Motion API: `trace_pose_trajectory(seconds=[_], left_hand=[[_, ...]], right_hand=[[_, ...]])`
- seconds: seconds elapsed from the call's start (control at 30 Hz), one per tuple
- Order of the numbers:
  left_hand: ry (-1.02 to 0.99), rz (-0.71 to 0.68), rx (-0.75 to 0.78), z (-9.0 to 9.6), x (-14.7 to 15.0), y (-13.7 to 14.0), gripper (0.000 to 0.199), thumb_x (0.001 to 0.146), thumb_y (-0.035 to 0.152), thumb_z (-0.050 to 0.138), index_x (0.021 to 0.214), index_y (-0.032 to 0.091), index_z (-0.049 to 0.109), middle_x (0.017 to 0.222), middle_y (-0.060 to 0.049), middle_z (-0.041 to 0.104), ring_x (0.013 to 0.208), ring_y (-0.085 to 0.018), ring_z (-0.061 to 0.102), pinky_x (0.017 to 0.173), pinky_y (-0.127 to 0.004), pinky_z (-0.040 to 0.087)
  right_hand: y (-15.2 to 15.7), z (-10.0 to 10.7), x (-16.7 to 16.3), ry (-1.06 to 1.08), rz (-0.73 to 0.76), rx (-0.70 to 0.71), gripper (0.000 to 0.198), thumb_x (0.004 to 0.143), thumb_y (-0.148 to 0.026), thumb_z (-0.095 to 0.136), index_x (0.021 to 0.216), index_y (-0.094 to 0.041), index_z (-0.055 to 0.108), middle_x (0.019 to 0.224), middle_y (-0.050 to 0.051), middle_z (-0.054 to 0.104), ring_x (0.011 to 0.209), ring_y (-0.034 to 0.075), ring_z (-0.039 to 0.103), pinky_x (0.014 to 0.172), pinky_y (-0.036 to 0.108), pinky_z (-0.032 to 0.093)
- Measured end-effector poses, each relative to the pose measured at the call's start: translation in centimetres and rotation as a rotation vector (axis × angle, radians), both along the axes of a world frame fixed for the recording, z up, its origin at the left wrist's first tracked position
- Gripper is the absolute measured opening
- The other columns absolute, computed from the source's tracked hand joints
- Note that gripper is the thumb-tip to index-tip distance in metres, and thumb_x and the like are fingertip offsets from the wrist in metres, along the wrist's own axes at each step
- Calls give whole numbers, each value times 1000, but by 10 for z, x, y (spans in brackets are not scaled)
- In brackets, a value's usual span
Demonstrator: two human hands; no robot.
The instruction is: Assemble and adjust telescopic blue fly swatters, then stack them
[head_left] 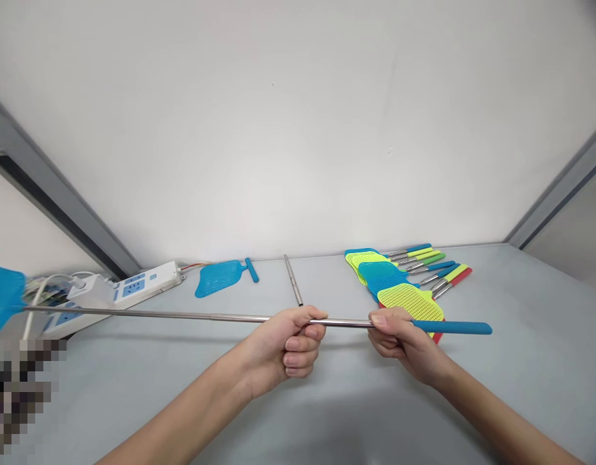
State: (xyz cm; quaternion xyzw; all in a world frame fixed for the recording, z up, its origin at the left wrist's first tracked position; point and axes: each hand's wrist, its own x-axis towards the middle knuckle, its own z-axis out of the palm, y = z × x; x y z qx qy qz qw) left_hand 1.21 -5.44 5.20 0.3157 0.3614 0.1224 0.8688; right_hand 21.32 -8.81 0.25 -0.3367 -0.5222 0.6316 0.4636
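A blue telescopic fly swatter (166, 314) stretches sideways above the table, its thin metal rod drawn out long. Its blue head is at the far left, cut off by the picture edge, and its blue handle points right. My left hand (298, 345) is closed around the rod near the middle. Close to the handle, my right hand (399, 336) pinches the thicker part of the rod. Behind my left hand lies a loose metal telescopic rod (292, 279). Further left rest a separate blue swatter head (219, 278) and a short blue handle (252, 270).
Several fly swatters (411, 302) in blue, yellow, green and red lie overlapped at the right rear. White power strips (147, 284) with plugs and cables stand at the left. A white wall rises behind the grey table (520, 310), with metal frame posts at both sides.
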Motion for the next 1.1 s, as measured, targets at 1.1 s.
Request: trace_pose_trajectory(seconds=[1.1], left_hand=[[23, 1, -18, -4, 1, 1, 30, 75, 35, 41, 51, 17, 34, 38, 8, 18, 35, -6, 17, 38, -20, 15]], right_hand=[[6, -16, 4, 29, -45, -12, 39, 77, -33, 44, 44, -17, 29, 42, -5, 21, 39, 6, 21, 42, 25, 10]])
